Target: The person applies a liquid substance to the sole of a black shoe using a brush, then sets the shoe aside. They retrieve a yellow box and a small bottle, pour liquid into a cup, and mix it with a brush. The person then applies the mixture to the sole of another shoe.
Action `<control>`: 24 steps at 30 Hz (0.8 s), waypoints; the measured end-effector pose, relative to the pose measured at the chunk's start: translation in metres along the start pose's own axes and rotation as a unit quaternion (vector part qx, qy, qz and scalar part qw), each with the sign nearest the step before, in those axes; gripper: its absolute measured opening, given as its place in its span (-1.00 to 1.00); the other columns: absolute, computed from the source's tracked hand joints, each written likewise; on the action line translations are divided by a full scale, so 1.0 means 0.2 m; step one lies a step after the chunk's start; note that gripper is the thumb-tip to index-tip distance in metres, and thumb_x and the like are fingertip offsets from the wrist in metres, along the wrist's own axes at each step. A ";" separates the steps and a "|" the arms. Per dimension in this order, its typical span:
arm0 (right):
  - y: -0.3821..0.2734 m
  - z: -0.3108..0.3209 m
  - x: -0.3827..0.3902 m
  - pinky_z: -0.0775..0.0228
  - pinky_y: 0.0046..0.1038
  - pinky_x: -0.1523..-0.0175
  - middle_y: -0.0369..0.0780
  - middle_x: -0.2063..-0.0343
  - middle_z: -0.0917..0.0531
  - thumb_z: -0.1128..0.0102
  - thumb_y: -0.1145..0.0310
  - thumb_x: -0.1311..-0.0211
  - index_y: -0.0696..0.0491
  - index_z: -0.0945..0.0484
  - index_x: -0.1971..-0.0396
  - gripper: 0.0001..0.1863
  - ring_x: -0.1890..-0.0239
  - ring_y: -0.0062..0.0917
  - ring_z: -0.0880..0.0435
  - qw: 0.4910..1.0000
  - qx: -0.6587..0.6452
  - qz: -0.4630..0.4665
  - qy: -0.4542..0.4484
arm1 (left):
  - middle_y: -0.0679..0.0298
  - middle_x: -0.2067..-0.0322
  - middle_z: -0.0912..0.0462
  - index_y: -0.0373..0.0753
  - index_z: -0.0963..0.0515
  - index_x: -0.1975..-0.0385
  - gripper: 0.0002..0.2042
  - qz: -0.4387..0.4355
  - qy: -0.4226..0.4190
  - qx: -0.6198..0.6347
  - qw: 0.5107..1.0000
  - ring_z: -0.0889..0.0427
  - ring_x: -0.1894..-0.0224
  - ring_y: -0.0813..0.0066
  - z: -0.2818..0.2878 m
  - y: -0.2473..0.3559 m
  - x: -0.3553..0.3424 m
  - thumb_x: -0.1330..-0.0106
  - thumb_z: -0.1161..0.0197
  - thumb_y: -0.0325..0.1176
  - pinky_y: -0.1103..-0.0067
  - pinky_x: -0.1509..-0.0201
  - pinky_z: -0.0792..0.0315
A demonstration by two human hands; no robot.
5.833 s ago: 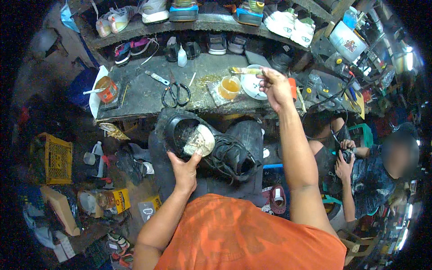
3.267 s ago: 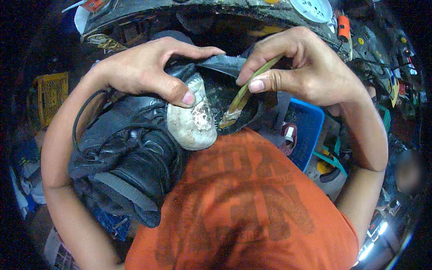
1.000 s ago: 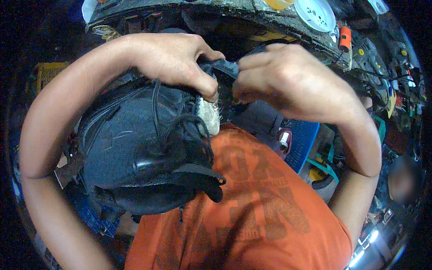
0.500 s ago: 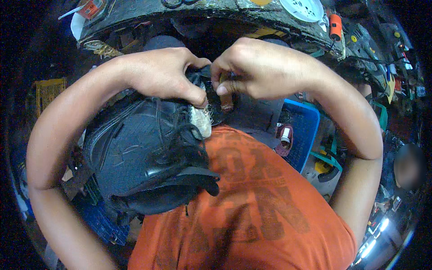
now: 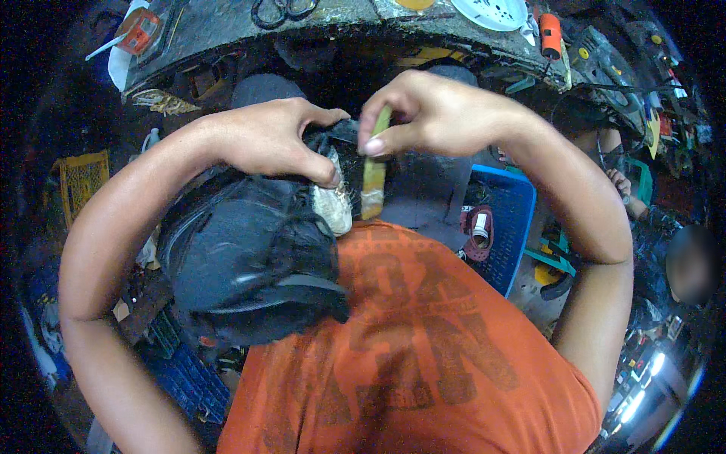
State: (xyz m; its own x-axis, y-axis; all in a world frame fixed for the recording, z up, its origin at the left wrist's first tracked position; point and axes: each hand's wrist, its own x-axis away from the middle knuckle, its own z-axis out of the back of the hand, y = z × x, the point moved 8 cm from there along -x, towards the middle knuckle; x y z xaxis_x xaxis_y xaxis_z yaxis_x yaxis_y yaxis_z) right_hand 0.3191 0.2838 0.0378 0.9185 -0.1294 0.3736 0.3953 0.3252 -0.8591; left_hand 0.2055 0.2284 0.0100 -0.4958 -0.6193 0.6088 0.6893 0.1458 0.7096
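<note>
A bulky black fabric thing with cords and folds, like a bag [image 5: 242, 257], lies on my left side against my orange shirt. My left hand [image 5: 265, 136] is closed on its far end, the thumb pressing beside a pale, frayed strip [image 5: 331, 204] at its edge. Just to the right, my right hand [image 5: 423, 113] pinches a flat yellow-green stick [image 5: 373, 185] with a brownish lower end. The stick points down toward me, close beside the pale strip; I cannot tell whether it touches. What lies under my left fingers is hidden.
Ahead runs a dark workbench [image 5: 340, 30] with black-handled scissors [image 5: 283, 10], a white plate [image 5: 495, 9] and an orange cylinder [image 5: 550, 36]. A blue basket [image 5: 522, 227] holding a maroon shoe [image 5: 478, 231] stands right of my lap. Another person [image 5: 650, 219] is at the right.
My right hand has turned, so the stick now shows its broad yellow-green side and hangs lower. The black bag and my left hand have shifted slightly.
</note>
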 end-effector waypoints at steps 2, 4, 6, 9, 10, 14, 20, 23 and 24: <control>0.04 0.13 0.09 -0.38 -0.61 0.37 -0.38 0.41 -0.69 -0.39 0.13 -0.26 0.05 -0.73 0.19 -0.69 0.43 -0.71 -0.54 0.998 -0.064 -0.026 0.012 | -0.03 -0.27 -0.49 -0.37 -0.24 -0.41 -0.05 -0.047 -0.001 0.018 0.999 -0.47 -0.30 0.27 0.02 -0.02 -0.01 0.00 -0.48 -0.09 0.49 -0.42 -0.25; 0.08 0.33 0.26 -0.39 -0.59 0.35 -0.34 0.39 -0.69 -0.36 0.12 -0.27 0.08 -0.71 0.19 -0.68 0.43 -0.70 -0.56 0.985 -0.119 -0.002 0.125 | 0.00 -0.32 -0.44 -0.41 -0.23 -0.40 -0.06 -0.104 -0.002 0.026 0.994 -0.44 -0.33 0.29 0.05 -0.05 -0.03 -0.02 -0.50 -0.10 0.51 -0.43 -0.24; 0.15 0.47 0.40 -0.42 -0.55 0.31 -0.31 0.36 -0.69 -0.33 0.13 -0.30 0.09 -0.68 0.13 -0.67 0.41 -0.69 -0.57 0.945 -0.226 0.077 0.223 | 0.02 -0.36 -0.39 -0.34 -0.16 -0.45 -0.02 -0.139 -0.026 0.007 0.990 -0.39 -0.36 0.31 0.06 -0.09 -0.05 -0.02 -0.53 -0.14 0.52 -0.45 -0.19; 0.39 0.47 0.49 -0.54 -0.40 0.07 -0.23 0.20 -0.69 -0.26 0.19 -0.38 0.11 -0.57 0.02 -0.66 0.22 -0.57 -0.64 0.806 -0.462 0.168 0.330 | 0.08 -0.38 -0.37 -0.20 -0.04 -0.52 0.03 -0.176 -0.096 -0.016 0.979 -0.35 -0.38 0.36 0.08 -0.12 -0.09 -0.03 -0.52 -0.21 0.51 -0.48 -0.14; 0.50 0.40 0.44 -0.51 -0.37 0.02 -0.21 0.13 -0.68 -0.21 0.23 -0.41 0.09 -0.57 -0.01 -0.70 0.13 -0.51 -0.64 0.749 -0.537 0.178 0.345 | 0.08 -0.37 -0.38 -0.19 -0.03 -0.52 0.05 -0.159 -0.136 -0.010 0.978 -0.35 -0.38 0.36 0.06 -0.14 -0.10 -0.01 -0.53 -0.22 0.50 -0.48 -0.14; 0.65 -0.01 0.06 -0.50 -0.18 -0.08 -0.30 0.20 -0.71 -0.19 0.27 -0.41 -0.12 -0.59 -0.05 -0.74 0.14 -0.41 -0.65 0.600 -0.718 0.220 0.276 | 0.08 -0.31 -0.44 -0.19 -0.01 -0.53 0.13 -0.138 -0.171 -0.033 0.975 -0.41 -0.33 0.33 0.03 -0.16 -0.13 0.08 -0.59 -0.25 0.48 -0.44 -0.20; 0.59 -0.32 -0.18 -0.57 -0.21 -0.01 -0.34 0.17 -0.60 -0.28 0.16 -0.37 -0.13 -0.51 -0.12 -0.63 0.14 -0.49 -0.61 0.513 -0.778 0.168 0.320 | 0.08 -0.16 -0.51 -0.34 -0.25 -0.34 -0.05 -0.073 -0.109 0.004 0.991 -0.46 -0.23 0.30 0.03 -0.22 -0.13 0.09 -0.59 -0.14 0.40 -0.35 -0.33; 0.47 -0.26 -0.15 -0.58 -0.36 0.14 -0.23 0.15 -0.61 -0.23 0.19 -0.42 0.01 -0.48 -0.13 -0.62 0.37 -0.51 -0.61 0.549 -0.723 0.212 0.362 | -0.01 -0.27 -0.46 -0.37 -0.38 -0.29 -0.16 -0.075 0.010 -0.127 0.989 -0.44 -0.32 0.13 0.12 -0.18 -0.03 0.02 -0.53 -0.11 0.34 -0.41 -0.30; 0.45 -0.25 -0.14 -0.56 -0.39 0.17 -0.22 0.16 -0.62 -0.22 0.20 -0.42 0.03 -0.47 -0.14 -0.61 0.39 -0.52 -0.60 0.544 -0.716 0.204 0.388 | -0.02 -0.25 -0.48 -0.37 -0.43 -0.25 -0.19 -0.062 0.057 -0.157 0.984 -0.45 -0.31 0.09 0.15 -0.16 0.02 0.03 -0.52 -0.11 0.35 -0.41 -0.30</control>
State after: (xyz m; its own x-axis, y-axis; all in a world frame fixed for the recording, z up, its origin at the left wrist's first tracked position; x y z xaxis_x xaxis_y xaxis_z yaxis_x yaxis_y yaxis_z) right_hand 0.3305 0.2697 -0.0680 0.4411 -0.8569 0.2668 -0.7497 -0.5153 -0.4153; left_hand 0.1660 0.2448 0.0001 -0.5356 -0.7030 0.4680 0.7659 -0.1709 0.6198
